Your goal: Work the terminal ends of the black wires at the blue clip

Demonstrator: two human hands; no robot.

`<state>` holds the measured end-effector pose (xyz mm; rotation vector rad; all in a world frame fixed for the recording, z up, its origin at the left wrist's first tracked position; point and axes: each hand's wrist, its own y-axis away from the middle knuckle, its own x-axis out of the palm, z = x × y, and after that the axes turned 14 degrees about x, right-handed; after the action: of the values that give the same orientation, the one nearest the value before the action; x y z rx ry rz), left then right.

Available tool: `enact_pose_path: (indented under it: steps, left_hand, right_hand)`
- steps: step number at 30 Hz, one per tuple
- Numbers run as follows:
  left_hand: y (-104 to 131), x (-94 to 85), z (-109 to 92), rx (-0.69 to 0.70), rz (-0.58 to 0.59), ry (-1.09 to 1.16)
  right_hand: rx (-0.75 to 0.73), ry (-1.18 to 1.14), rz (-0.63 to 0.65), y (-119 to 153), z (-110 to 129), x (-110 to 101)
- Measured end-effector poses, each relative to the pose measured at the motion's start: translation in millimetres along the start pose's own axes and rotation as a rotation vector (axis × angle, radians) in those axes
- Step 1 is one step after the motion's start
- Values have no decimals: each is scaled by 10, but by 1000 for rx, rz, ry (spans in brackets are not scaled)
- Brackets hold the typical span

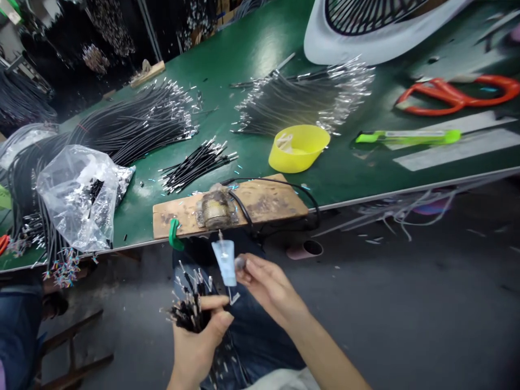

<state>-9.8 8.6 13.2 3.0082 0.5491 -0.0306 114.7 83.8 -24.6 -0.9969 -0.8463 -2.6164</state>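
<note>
My left hand (199,338) is wrapped round a bundle of short black cables (189,314) with stripped, silvery ends. Its thumb and forefinger close toward a thin wire end just below a light blue, cone-like piece (225,264). That piece hangs from the shaft of a small motor (216,210) fixed on a wooden board (268,200). Just right of the blue piece, my right hand (266,281) has its fingers pinched together. Something grey and rounded shows at its fingertips, too unclear to name.
A green clamp (174,235) grips the board at the table edge. On the green table (252,46) lie cable bundles (134,119), a plastic bag (81,195), a yellow ring-shaped container (300,149), a green cutter (408,137) and orange-handled scissors (455,96). A white fan (317,40) stands behind.
</note>
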Motion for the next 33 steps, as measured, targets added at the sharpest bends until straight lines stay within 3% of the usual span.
enact_pose_path:
  steps: [4,6,8,10,13,18,20,22,25,29,31,33]
  left_hand:
    - [30,-27,85,-87,28,11]
    - [37,-27,103,-104,86,2]
    - [39,-8,99,-96,118,0]
    - [37,21,79,-70,88,-3]
    - [29,43,46,-46,69,-64]
    - [46,17,73,-84,0,-60]
    - [68,31,109,-132,-5,4]
    - [89,61,146,-157,-14,39]
    - [105,98,192,-170,-40,55]
    - [99,91,235,-197,35,116]
    - [91,72,240,-208,47,121]
    - [83,53,228,-219,49,93]
  right_hand:
    - [-367,366,-184,180,21,36]
    - [-601,627,-177,262,50,103]
    - [-728,861,-82,322,84,184]
    - [-728,983,17,354,107,251]
    - [-698,969,29,356,88,289]
    - [-789,808,-238,313,-94,271]
    - [-773,689,-315,305,-174,279]
    - [-685,567,-295,301,-233,296]
    - [-426,333,-133,292,-277,327]
    - [-48,31,78,262,-270,325]
    - [-49,46,74,249,-234,281]
    - [-161,198,68,248,-178,220]
